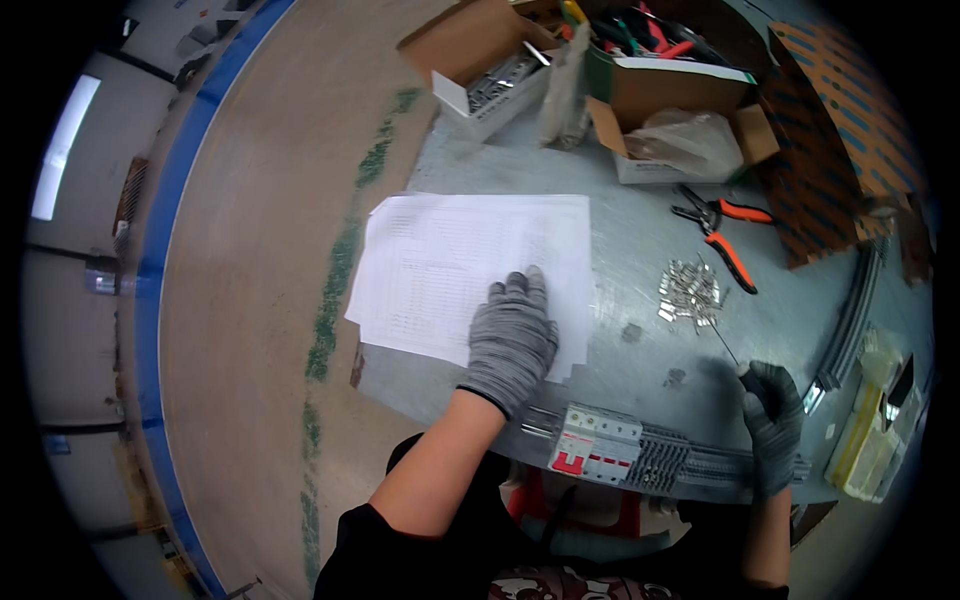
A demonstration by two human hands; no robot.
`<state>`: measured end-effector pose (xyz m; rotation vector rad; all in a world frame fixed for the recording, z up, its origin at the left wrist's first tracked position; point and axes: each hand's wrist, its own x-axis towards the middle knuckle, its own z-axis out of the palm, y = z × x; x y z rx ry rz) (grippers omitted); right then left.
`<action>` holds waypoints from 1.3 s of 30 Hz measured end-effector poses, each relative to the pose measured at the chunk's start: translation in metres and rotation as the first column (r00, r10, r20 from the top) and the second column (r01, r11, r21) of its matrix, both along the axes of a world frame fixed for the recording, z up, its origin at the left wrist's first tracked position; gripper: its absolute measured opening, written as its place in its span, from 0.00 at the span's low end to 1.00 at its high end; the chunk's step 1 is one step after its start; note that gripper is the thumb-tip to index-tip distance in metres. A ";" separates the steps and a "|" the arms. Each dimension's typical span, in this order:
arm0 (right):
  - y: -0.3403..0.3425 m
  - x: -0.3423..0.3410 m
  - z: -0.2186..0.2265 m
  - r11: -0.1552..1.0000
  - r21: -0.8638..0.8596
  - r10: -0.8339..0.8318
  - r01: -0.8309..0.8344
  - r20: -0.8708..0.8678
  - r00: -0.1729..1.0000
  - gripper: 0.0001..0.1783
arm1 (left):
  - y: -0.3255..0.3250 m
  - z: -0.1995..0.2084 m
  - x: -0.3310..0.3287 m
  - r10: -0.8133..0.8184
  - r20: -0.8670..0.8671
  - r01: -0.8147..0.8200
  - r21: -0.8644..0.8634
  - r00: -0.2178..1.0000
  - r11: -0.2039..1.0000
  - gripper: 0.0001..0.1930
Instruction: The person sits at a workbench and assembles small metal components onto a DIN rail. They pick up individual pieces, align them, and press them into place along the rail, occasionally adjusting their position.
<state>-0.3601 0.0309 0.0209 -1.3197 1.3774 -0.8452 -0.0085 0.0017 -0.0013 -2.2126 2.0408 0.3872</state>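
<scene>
My left hand (510, 335), in a grey striped knit glove, lies flat with fingers stretched on a stack of printed paper sheets (420, 270). At the right, my gloved right hand (772, 420) is closed around what looks like a slim screwdriver (727, 346); most of its handle is hidden in the fist. Its thin shaft points up and left toward a loose pile of small silvery metal pieces (690, 292). Along the near table edge, between my hands, sits a white circuit breaker (597, 442) with a red switch, beside a row of grey terminal blocks (662, 458) on a rail.
Orange-handled wire strippers (725, 232) lie beyond the metal pieces. Open cardboard boxes, one with metal parts (490, 105) and one with a plastic bag (685, 140), stand at the back. A clear plastic box (870, 440) and grey strips (850, 310) are at the right.
</scene>
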 end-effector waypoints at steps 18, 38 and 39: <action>-0.028 -0.031 -0.022 0.983 -0.181 -0.075 -0.010 -0.453 0.888 0.25 | -0.030 -0.006 -0.073 -0.216 -0.565 0.150 -0.162 0.796 0.975 0.13; -0.026 -0.032 -0.017 0.937 -0.265 -0.138 -0.227 -0.879 0.457 0.15 | -0.032 -0.019 -0.085 -0.310 -0.508 0.246 -0.191 0.804 0.950 0.13; -0.028 -0.029 -0.015 0.918 -0.323 -0.156 -0.231 -0.829 0.537 0.14 | -0.033 -0.017 -0.086 -0.351 -0.494 0.285 -0.206 0.796 0.936 0.13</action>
